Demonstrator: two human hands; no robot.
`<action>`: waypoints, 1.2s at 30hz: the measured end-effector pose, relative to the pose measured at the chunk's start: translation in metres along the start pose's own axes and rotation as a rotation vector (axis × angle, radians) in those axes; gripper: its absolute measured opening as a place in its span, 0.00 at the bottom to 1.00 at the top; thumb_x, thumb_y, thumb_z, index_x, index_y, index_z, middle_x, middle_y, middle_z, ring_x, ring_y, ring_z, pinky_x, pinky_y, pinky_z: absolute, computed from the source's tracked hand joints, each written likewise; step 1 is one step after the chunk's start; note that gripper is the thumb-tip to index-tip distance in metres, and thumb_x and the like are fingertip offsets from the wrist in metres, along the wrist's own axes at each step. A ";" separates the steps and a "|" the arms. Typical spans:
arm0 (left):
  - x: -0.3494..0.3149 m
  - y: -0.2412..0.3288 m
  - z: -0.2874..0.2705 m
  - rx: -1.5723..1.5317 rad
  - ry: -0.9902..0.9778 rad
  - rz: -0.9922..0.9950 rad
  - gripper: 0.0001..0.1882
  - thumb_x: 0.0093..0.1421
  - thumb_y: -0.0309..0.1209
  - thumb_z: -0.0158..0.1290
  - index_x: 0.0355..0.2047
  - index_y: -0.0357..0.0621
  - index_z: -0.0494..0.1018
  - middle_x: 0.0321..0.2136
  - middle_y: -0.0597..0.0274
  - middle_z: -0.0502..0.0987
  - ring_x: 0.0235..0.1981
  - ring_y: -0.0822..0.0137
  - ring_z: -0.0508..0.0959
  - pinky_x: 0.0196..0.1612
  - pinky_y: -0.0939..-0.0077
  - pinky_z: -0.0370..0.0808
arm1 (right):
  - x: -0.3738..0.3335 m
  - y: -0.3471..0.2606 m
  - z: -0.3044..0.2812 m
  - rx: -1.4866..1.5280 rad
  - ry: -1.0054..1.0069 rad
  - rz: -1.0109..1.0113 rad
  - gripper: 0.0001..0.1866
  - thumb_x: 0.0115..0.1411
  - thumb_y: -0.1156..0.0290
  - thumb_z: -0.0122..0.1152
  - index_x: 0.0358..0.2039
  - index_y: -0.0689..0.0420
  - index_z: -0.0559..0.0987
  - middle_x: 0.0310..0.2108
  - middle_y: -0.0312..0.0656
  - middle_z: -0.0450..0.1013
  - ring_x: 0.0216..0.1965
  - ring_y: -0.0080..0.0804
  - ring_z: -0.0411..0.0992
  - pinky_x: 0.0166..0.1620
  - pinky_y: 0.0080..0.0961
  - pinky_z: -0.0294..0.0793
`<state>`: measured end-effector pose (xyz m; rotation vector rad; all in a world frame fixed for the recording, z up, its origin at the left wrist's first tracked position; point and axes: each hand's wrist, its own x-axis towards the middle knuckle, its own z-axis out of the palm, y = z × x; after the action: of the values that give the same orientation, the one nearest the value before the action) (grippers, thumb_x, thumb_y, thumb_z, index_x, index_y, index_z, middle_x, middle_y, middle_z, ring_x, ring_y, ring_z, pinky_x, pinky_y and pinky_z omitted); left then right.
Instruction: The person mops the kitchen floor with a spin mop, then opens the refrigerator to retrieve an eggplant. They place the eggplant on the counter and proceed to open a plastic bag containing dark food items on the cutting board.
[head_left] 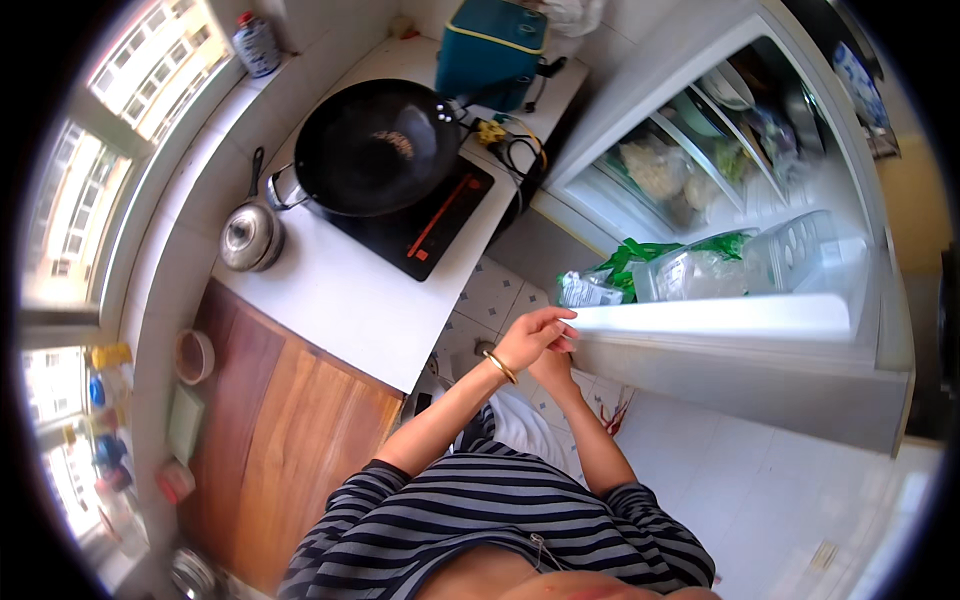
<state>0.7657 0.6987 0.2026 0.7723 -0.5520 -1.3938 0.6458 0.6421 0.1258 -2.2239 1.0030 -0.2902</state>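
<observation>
So the door (720,318) stood open off the fridge (665,105), well clear of the surface (330,262), and both hands were bunched at its near corner. The left hand (530,337) had its fingers loosely bent, tips at the edge; couldn't tell if they pinched it. The right hand (552,368) sat just below, grip unreadable.

What worried me: the green bag (635,262) puffed up over the shelf (790,250) right by those fingers, so a quick swing could've snagged it or tipped it out. The clear pack (700,275) next to it looked like it could slide too. Fingers that close to the edge were easy to nip, and the bangle (499,366) might've caught. Over by the wok (345,160), loose cables (520,150) hung near the surface's end, and a stray elbow might've dragged them.

Hard to make out: the left hand covered part of the right, stuff inside the fridge was blurry, the bag's contents were anyone's guess, and the wok hid part of the hob (440,230).
</observation>
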 end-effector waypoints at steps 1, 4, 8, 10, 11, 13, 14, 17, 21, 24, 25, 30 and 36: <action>-0.002 0.006 0.014 0.053 -0.007 -0.078 0.14 0.60 0.29 0.38 0.44 0.39 0.66 0.32 0.62 0.74 0.30 0.74 0.74 0.34 0.83 0.71 | -0.017 0.007 -0.003 -0.045 0.033 0.027 0.12 0.50 0.70 0.50 0.37 0.56 0.69 0.32 0.45 0.69 0.35 0.41 0.69 0.34 0.32 0.69; 0.002 -0.005 0.041 0.052 -0.143 -0.183 0.13 0.59 0.28 0.38 0.43 0.39 0.66 0.31 0.61 0.73 0.29 0.74 0.74 0.33 0.83 0.71 | -0.054 0.009 -0.023 0.169 0.168 0.237 0.12 0.52 0.70 0.49 0.39 0.56 0.67 0.31 0.40 0.68 0.33 0.32 0.70 0.32 0.25 0.69; 0.013 -0.030 0.075 0.099 -0.248 -0.336 0.13 0.60 0.30 0.39 0.45 0.42 0.66 0.33 0.65 0.74 0.30 0.76 0.74 0.31 0.85 0.69 | -0.079 -0.002 -0.066 0.866 0.466 0.565 0.11 0.55 0.71 0.46 0.40 0.56 0.66 0.32 0.34 0.67 0.32 0.21 0.67 0.31 0.16 0.68; 0.027 -0.053 0.089 0.066 -0.281 -0.361 0.13 0.60 0.29 0.39 0.44 0.41 0.66 0.33 0.64 0.73 0.30 0.76 0.74 0.31 0.84 0.70 | -0.086 0.019 -0.082 0.901 0.591 0.578 0.11 0.56 0.72 0.44 0.40 0.56 0.66 0.33 0.34 0.66 0.33 0.19 0.66 0.32 0.15 0.68; 0.036 -0.063 0.097 0.054 -0.301 -0.353 0.13 0.60 0.29 0.39 0.44 0.41 0.66 0.33 0.63 0.73 0.29 0.76 0.73 0.30 0.84 0.71 | -0.087 0.031 -0.088 0.902 0.633 0.582 0.10 0.57 0.73 0.43 0.40 0.56 0.66 0.33 0.34 0.66 0.34 0.20 0.66 0.32 0.15 0.68; 0.055 -0.082 0.110 0.061 -0.328 -0.346 0.13 0.60 0.28 0.39 0.44 0.40 0.65 0.32 0.62 0.73 0.29 0.76 0.73 0.29 0.83 0.71 | -0.086 0.055 -0.105 0.958 0.661 0.573 0.11 0.56 0.75 0.42 0.40 0.57 0.67 0.35 0.36 0.67 0.37 0.21 0.66 0.35 0.16 0.67; 0.065 -0.090 0.116 0.080 -0.335 -0.348 0.13 0.59 0.28 0.39 0.44 0.40 0.65 0.32 0.62 0.73 0.29 0.76 0.73 0.30 0.83 0.71 | -0.084 0.065 -0.112 0.994 0.686 0.567 0.11 0.56 0.76 0.42 0.40 0.57 0.67 0.35 0.36 0.67 0.37 0.22 0.66 0.35 0.16 0.67; 0.104 -0.105 0.141 0.137 -0.308 -0.310 0.13 0.59 0.28 0.39 0.43 0.39 0.66 0.32 0.63 0.73 0.30 0.76 0.73 0.32 0.83 0.71 | -0.064 0.101 -0.139 1.125 0.717 0.507 0.12 0.53 0.79 0.42 0.39 0.58 0.68 0.35 0.36 0.67 0.37 0.22 0.66 0.37 0.16 0.66; 0.149 -0.129 0.157 0.160 -0.227 -0.254 0.12 0.59 0.26 0.40 0.42 0.39 0.67 0.33 0.63 0.73 0.32 0.75 0.72 0.36 0.82 0.71 | -0.027 0.142 -0.177 1.096 0.611 0.485 0.11 0.52 0.80 0.41 0.36 0.60 0.69 0.32 0.36 0.68 0.34 0.20 0.65 0.36 0.16 0.65; 0.183 -0.143 0.173 0.182 -0.220 -0.251 0.13 0.59 0.26 0.39 0.43 0.39 0.67 0.35 0.63 0.72 0.36 0.74 0.72 0.40 0.81 0.70 | -0.012 0.189 -0.193 1.130 0.604 0.415 0.10 0.53 0.80 0.41 0.35 0.61 0.69 0.31 0.36 0.68 0.32 0.19 0.66 0.33 0.15 0.66; 0.190 -0.146 0.175 0.194 -0.211 -0.251 0.13 0.59 0.26 0.39 0.44 0.39 0.67 0.36 0.63 0.71 0.37 0.73 0.72 0.41 0.80 0.69 | -0.007 0.196 -0.198 1.135 0.570 0.426 0.09 0.54 0.80 0.40 0.35 0.62 0.69 0.31 0.36 0.68 0.32 0.19 0.66 0.32 0.15 0.66; 0.219 -0.159 0.184 0.233 -0.164 -0.294 0.13 0.58 0.25 0.40 0.43 0.39 0.68 0.34 0.65 0.72 0.34 0.76 0.71 0.39 0.81 0.70 | 0.008 0.213 -0.215 1.174 0.508 0.474 0.08 0.57 0.78 0.39 0.34 0.62 0.69 0.31 0.37 0.68 0.28 0.20 0.67 0.28 0.15 0.68; 0.254 -0.175 0.166 0.270 -0.147 -0.354 0.12 0.56 0.25 0.42 0.41 0.39 0.69 0.28 0.65 0.72 0.26 0.77 0.70 0.29 0.83 0.70 | 0.033 0.221 -0.203 1.298 0.503 0.486 0.08 0.57 0.76 0.42 0.36 0.60 0.69 0.29 0.36 0.68 0.26 0.20 0.68 0.26 0.15 0.68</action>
<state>0.5573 0.4216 0.1532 1.0259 -0.7549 -1.7340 0.4491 0.4135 0.1298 -0.7198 1.0843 -0.9640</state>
